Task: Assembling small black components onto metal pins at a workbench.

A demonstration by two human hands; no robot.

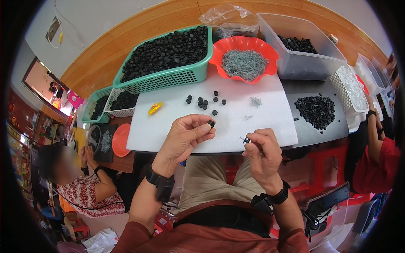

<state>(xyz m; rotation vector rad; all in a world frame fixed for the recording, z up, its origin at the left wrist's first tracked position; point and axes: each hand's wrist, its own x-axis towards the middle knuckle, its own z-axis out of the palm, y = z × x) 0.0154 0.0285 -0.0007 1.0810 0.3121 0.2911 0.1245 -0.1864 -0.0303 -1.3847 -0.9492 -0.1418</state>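
My left hand [192,133] pinches a small round black plastic cap [211,123] between thumb and fingertips, above the front of the white foam board [164,126]. To its right, my right hand [265,154] grips a small black clip-like piece [247,140] with a thin metal screw [242,138] sticking out toward the left. The two pieces are apart. Beyond my hands, several black caps [205,102] lie loose on the board. A small pile of grey screws [255,101] sits to the right of them, with a few more screws [249,117] nearer me.
A green basket [168,81] of black caps, a red scalloped bowl [215,63] of screws and a clear bin [308,67] line the back. Small black parts [315,111] lie on a dark surface at right. A yellow packet [155,108] rests at left. Co-workers sit on both sides.
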